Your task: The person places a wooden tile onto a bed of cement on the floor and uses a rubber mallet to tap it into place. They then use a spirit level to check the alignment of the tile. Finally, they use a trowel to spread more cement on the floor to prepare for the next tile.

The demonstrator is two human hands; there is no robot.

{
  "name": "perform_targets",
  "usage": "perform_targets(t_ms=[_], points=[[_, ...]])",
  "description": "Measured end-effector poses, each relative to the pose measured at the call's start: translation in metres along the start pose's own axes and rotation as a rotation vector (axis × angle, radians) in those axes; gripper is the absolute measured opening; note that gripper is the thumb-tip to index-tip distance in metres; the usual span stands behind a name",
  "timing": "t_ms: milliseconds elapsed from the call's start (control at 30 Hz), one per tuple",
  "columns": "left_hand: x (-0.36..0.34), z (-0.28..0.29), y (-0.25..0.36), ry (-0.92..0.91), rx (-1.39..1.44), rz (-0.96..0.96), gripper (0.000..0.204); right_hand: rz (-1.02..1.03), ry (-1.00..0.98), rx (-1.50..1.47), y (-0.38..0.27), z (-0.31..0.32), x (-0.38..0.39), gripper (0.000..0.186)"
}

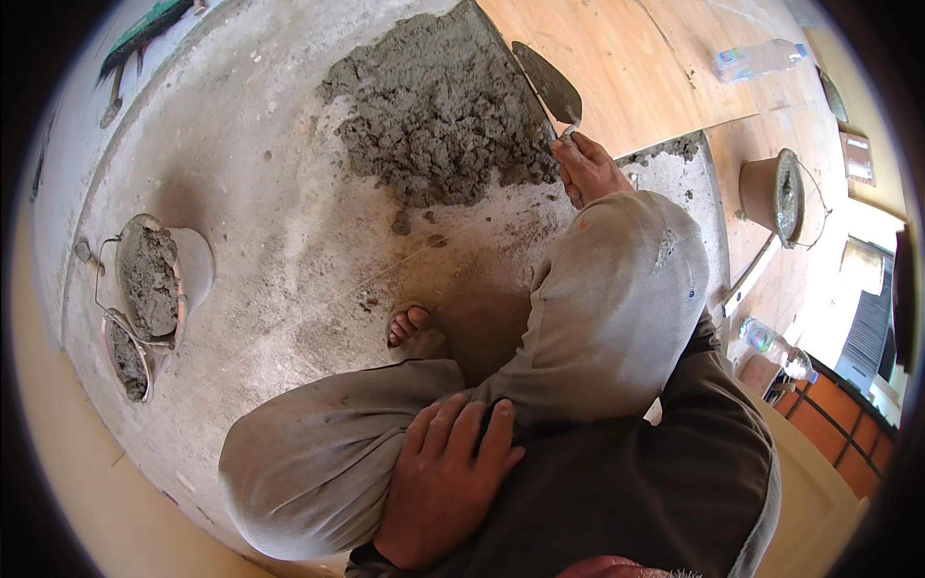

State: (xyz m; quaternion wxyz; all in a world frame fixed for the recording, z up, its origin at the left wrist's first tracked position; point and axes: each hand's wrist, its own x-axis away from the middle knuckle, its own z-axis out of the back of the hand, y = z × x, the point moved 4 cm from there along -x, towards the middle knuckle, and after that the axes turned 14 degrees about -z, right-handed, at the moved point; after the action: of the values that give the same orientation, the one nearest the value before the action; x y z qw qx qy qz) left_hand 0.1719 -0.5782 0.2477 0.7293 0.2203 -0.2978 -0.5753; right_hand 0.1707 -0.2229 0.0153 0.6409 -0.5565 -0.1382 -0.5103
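Note:
My right hand (590,171) is closed around the handle of a pointed trowel (549,85), out beyond my right knee. The trowel's dark blade lies over the edge between a heap of wet grey mortar (438,111) and a wood-patterned tile (617,72). The mortar is lumpy near me and flatter toward the far side. My left hand (448,482) rests flat on my left thigh, fingers stretched out and holding nothing. I am squatting, with one bare foot (416,332) on the rough concrete floor.
Two buckets of mortar, a larger one (198,265) and a smaller one (146,371), stand at the left. Another bucket (761,193) sits on the tiles at the right. Plastic bottles (756,61) lie far right and near the right doorway. Green-edged tools (145,34) lie far left.

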Motion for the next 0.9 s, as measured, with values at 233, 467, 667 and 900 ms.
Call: perform_targets(t_ms=[233, 467, 667, 900], points=[[-0.003, 0.004, 0.002, -0.039, -0.011, 0.008, 0.051, -0.118, -0.04, -0.178, 0.015, -0.022, 0.002, 0.033], [-0.013, 0.0, 0.001, -0.05, -0.044, -0.017, 0.052, -0.125, -0.004, -0.203, 0.069, -0.068, 0.023, 0.035], [-0.012, -0.002, 0.003, -0.035, -0.026, 0.036, 0.052, 0.247, 0.144, 0.247, 0.081, -0.046, 0.005, 0.029], [-0.009, -0.005, 0.003, 0.006, -0.046, 0.01, 0.052, 0.198, 0.092, 0.131, 0.129, -0.032, -0.005, 0.032]])
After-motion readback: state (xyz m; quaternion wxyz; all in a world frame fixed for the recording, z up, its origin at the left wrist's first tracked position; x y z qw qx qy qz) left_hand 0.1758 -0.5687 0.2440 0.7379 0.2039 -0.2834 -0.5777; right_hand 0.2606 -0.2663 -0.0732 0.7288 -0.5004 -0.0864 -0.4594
